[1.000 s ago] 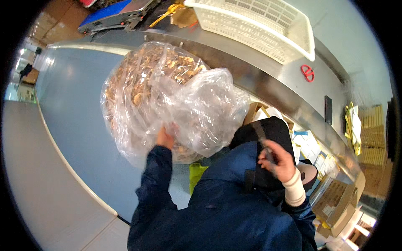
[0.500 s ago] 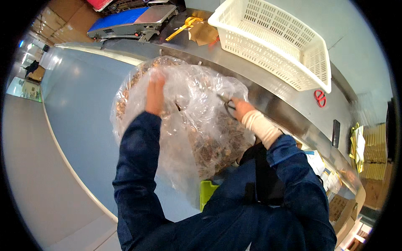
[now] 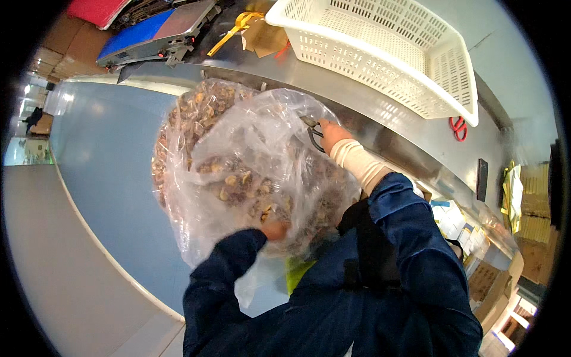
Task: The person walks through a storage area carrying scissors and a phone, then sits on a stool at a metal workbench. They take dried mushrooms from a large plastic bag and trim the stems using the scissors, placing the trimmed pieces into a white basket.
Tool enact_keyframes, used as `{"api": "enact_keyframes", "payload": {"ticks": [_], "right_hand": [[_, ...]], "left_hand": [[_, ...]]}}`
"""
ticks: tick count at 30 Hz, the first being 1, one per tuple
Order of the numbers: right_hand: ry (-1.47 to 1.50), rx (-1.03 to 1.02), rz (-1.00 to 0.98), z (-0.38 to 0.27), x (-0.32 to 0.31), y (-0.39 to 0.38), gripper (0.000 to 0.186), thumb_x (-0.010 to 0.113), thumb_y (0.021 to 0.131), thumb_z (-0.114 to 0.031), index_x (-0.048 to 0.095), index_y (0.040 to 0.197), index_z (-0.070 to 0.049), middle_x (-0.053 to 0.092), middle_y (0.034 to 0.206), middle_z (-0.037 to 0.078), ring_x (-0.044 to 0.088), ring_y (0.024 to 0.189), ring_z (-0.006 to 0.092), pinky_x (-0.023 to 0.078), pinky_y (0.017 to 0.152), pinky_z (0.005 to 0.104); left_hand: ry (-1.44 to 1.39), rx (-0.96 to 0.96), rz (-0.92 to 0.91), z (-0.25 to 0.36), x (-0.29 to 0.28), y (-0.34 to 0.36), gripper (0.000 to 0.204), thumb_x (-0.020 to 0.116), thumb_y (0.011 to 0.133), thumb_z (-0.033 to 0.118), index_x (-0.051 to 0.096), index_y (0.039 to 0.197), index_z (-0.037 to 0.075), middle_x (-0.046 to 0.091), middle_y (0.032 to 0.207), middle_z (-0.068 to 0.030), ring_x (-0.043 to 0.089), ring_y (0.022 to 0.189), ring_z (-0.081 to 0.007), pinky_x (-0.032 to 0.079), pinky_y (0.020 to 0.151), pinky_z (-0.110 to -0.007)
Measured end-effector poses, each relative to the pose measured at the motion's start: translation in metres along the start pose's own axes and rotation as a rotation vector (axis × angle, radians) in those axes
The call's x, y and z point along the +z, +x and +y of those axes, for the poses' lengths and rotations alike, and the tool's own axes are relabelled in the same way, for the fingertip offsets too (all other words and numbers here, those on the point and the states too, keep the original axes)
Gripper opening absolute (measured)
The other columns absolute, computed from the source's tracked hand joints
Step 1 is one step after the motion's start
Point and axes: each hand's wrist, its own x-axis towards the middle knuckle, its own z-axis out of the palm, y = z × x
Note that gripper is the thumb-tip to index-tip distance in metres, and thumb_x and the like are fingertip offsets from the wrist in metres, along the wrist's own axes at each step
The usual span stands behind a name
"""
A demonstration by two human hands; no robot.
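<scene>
A large clear plastic bag point(image 3: 238, 138) bulges in front of me, full of small brown and yellowish pieces point(image 3: 205, 110) that look like dried mushrooms. Its film is loose and crumpled, and some of the pieces show plainly in the middle. At the bag's near side, my left hand point(image 3: 275, 230) is against the film and the pieces; its fingers are mostly hidden and blurred. My right hand point(image 3: 334, 135) grips dark-handled scissors point(image 3: 313, 132) over the bag's right upper part, blades pointing up and left.
A metal counter point(image 3: 380, 128) runs behind the bag, bearing a white perforated basket point(image 3: 369, 65), red-handled scissors point(image 3: 458, 128), a black phone-like object point(image 3: 482, 178), a yellow strap point(image 3: 238, 28) and a brown piece of card point(image 3: 264, 38). A lime-green object point(image 3: 295, 272) sits near my legs.
My left hand has come from the bag's far left down to its near side. The film has shifted, baring more brown pieces. My right hand with the scissors has moved slightly left and up.
</scene>
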Motion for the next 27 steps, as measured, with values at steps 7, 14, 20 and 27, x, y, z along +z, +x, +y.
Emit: {"api": "enact_keyframes", "payload": {"ticks": [7,14,20,27], "right_hand": [[0.026,0.029,-0.061,0.020,0.030,-0.014,0.039,0.052,0.070,-0.004,0.046,0.109,0.001,0.057,0.099,0.023,0.057,0.088,0.0362,0.046,0.076,0.0406],[0.009,-0.154,-0.018,0.015,-0.046,-0.073,0.039,0.052,0.071,-0.006,0.047,0.109,-0.002,0.059,0.088,0.021,0.058,0.080,0.0365,0.047,0.072,0.0412],[0.057,-0.190,-0.005,0.053,-0.119,-0.180,0.044,0.055,0.070,-0.008,0.045,0.113,-0.002,0.056,0.098,0.021,0.057,0.086,0.0356,0.046,0.072,0.0416],[0.453,-0.144,0.169,0.093,-0.147,-0.275,0.051,0.060,0.069,-0.003,0.046,0.118,-0.005,0.057,0.102,0.013,0.058,0.085,0.0199,0.046,0.078,0.0308]], "left_hand": [[-0.192,-0.484,0.848,0.015,-0.013,-0.001,0.021,0.051,0.078,0.019,0.059,0.090,0.003,0.060,0.082,-0.0175,0.056,0.078,-0.0347,0.044,0.067,-0.040],[0.273,-0.529,0.426,-0.080,-0.061,0.021,0.028,0.055,0.078,0.024,0.057,0.098,0.005,0.060,0.089,-0.0145,0.057,0.081,-0.0298,0.045,0.071,-0.040],[0.449,-0.297,0.212,-0.110,-0.015,0.046,0.030,0.056,0.079,0.025,0.055,0.102,0.006,0.059,0.097,-0.0128,0.057,0.082,-0.0255,0.046,0.070,-0.038],[-1.587,-0.157,0.827,-0.008,-0.009,-0.020,0.038,0.064,0.074,0.022,0.050,0.107,0.008,0.058,0.096,-0.0060,0.057,0.083,-0.0244,0.048,0.071,-0.033]]}}
